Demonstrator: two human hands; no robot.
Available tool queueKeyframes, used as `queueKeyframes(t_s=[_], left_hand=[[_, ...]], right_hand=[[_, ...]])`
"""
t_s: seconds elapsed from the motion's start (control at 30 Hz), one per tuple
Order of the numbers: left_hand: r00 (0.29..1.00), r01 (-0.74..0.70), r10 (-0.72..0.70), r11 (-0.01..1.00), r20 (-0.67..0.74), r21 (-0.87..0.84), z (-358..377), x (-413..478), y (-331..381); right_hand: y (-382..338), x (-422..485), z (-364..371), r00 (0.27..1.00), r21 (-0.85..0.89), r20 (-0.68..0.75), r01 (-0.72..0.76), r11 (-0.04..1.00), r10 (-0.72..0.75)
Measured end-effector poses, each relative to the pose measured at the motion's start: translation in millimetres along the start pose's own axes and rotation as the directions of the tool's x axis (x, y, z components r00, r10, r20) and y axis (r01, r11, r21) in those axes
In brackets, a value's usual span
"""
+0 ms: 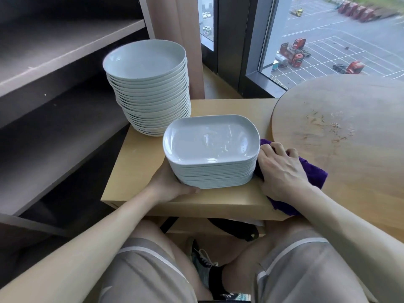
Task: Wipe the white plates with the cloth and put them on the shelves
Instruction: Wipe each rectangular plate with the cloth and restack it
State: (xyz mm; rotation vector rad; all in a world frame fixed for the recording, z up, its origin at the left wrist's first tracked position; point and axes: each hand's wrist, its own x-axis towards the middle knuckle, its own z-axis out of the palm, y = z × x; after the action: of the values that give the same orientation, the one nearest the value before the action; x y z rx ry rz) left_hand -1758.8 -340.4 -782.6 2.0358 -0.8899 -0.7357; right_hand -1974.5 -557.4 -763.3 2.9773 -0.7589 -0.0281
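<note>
2 stacks of white plates sit on the small table (pixel 140 162): a tall round stack (pixel 148 88) at the back-left and a lower rectangular stack (pixel 211 149) in front, nearer the person. L hand (pixel 172 184) cups the rectangular stack's near-left bottom corner, thumb along the front edge, fingers hidden behind it, so it's gripping the stack. R hand (pixel 282 171) is curled round the purple cloth (pixel 312 173), bunched against the stack's right short end. Key relation: the top plate's long axis runs left-right across the view, and the cloth sits just off its right end, touching the stack's side but not yet on the plate face. Prob. next: R hand lifts the cloth up and leftward onto the top plate while L steadies. The shelves (pixel 65 47) lie to the left, so L hand is the nearer 1 for putting away. Round table (pixel 341 132) is just beside R hand.
</note>
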Motion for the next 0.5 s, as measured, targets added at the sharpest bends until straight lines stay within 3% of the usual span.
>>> queueKeyframes(t_s=[0.13, 0.27, 0.5], left_hand=[[0.999, -0.03, 0.03, 0.999, 0.03, 0.011, -4, -2, 0], [0.998, -0.014, 0.013, 1.0, 0.058, 0.015, -4, 5, -3], [0.995, -0.02, 0.021, 1.0, 0.096, -0.011, 6, 8, 5]], right_hand=[[3, -3, -5, 1.0, 0.041, -0.016, -0.019, 0.999, 0.019], [9, -4, -11, 0.995, 0.22, -0.015, -0.089, 0.971, 0.095], [35, 0, -30, 0.925, 0.655, -0.076, -0.236, 0.718, 0.373]])
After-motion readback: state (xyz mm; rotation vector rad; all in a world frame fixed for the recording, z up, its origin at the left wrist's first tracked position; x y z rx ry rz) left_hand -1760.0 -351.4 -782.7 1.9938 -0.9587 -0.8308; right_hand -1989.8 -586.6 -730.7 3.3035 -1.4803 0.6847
